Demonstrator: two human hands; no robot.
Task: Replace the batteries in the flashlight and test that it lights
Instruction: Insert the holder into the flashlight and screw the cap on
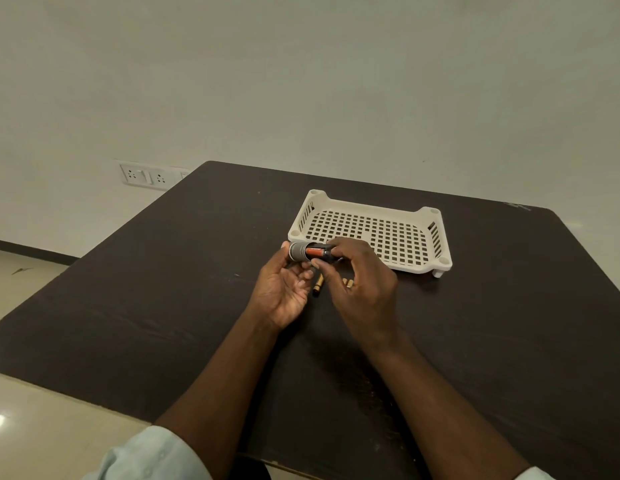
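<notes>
Above the dark table (163, 306), my left hand (284, 292) holds the grey head end of the flashlight (298, 251) with thumb and fingertips. An orange battery (314, 251) shows in the flashlight's open black holder. My right hand (360, 285) grips the holder's other end from above, hiding that part. Two gold-coloured batteries lie on the table under the hands: one (317, 285) between the hands, the other (346, 282) mostly hidden behind my right fingers.
A white perforated plastic tray (429, 268) stands on the table just behind and right of the hands. A wall socket panel (145, 175) sits on the wall at the far left. The table's edges run close at left and front.
</notes>
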